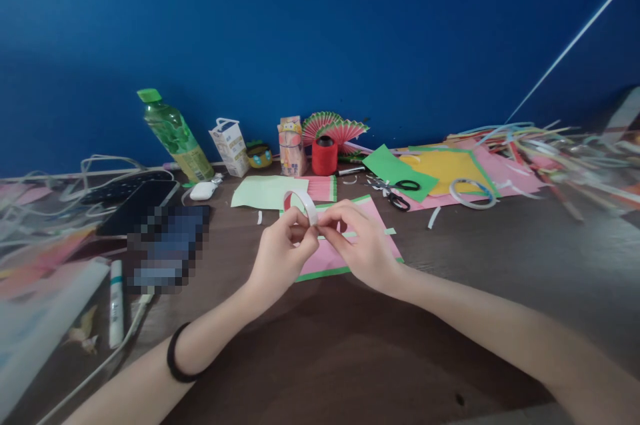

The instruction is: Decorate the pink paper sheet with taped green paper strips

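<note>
A white roll of tape [311,206] is held upright in my left hand [283,245], whose fingers close on its lower part. My right hand [363,245] is pinched at the roll's right edge, its fingertips meeting those of my left hand; what lies between them is too small to make out. Under both hands lies a pink sheet with green borders [325,258], partly covered by them. A pale strip [391,232] crosses this sheet and sticks out at its right side.
Behind the hands stand a red spool [325,157], a pink box [292,148] and a folded fan [345,132]. Black-handled scissors [399,201] and coloured papers [450,172] lie right. A green bottle [177,135], phone [173,248] and marker [116,305] are left.
</note>
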`<state>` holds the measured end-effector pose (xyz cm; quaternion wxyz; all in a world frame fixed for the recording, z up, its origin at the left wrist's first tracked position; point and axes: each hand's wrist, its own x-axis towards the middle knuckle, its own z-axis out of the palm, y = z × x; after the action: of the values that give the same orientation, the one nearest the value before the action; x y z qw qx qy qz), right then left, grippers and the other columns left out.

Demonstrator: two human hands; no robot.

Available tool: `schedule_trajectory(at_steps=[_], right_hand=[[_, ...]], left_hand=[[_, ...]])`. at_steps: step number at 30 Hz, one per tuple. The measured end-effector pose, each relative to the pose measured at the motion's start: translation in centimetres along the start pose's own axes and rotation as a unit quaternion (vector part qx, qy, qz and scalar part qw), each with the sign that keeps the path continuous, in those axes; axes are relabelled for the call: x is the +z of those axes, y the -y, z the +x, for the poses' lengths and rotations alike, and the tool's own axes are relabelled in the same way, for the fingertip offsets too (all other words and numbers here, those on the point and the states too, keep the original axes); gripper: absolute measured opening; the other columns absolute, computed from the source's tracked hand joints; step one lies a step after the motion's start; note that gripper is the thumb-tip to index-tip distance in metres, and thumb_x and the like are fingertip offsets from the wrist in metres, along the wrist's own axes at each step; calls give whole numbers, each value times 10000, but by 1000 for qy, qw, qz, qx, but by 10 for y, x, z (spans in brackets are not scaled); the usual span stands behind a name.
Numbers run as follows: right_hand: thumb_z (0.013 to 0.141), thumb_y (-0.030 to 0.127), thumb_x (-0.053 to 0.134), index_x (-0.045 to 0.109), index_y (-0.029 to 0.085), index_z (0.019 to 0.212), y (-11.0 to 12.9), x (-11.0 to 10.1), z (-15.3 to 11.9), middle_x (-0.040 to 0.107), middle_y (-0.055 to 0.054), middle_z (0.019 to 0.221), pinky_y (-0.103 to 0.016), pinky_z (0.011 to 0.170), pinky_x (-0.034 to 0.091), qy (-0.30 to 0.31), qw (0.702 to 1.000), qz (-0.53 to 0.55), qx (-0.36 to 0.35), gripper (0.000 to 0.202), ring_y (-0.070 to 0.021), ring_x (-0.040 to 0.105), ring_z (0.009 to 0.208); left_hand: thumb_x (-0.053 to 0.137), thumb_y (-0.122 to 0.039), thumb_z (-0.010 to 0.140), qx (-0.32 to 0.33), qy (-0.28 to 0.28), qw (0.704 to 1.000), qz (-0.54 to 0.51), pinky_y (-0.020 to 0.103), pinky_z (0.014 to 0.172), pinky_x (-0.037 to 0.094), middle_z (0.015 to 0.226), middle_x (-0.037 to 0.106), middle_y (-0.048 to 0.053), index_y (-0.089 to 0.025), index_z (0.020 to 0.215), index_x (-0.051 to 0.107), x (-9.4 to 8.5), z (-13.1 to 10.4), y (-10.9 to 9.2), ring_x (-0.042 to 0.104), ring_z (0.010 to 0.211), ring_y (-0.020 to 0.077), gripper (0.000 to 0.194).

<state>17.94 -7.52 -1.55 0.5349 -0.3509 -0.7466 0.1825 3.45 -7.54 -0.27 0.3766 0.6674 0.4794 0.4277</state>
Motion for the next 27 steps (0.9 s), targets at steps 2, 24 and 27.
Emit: schedule_trajectory(at_steps=[2, 24, 27], right_hand=[[828, 129, 495, 513, 193, 819, 0, 0, 0, 536, -16, 779, -268, 632, 426, 5, 1000, 0, -2, 67, -128, 508, 718], [847, 116, 444, 473, 195, 831, -4, 2, -2, 490, -21, 805, -273, 640, 433, 36, 999, 31, 11, 85, -127, 505, 741], [830, 153, 497, 454, 203, 848, -5, 3, -2, 488, -14, 805, -273, 627, 436, 12, 998, 52, 31, 68, -124, 493, 718]], left_hand=[[505, -190, 733, -3, 1, 1000, -4, 191, 449, 243, 500, 383, -75, -192, 633, 383, 0, -1, 0, 335, 459, 61, 157], [486, -240, 748, -59, 27, 988, -136, 207, 510, 310, 506, 453, -64, -181, 639, 398, 1, 5, 4, 400, 499, 72, 153], [488, -217, 744, -61, 21, 987, -145, 205, 524, 321, 509, 440, -69, -179, 642, 403, 2, 5, 5, 405, 504, 68, 138]])
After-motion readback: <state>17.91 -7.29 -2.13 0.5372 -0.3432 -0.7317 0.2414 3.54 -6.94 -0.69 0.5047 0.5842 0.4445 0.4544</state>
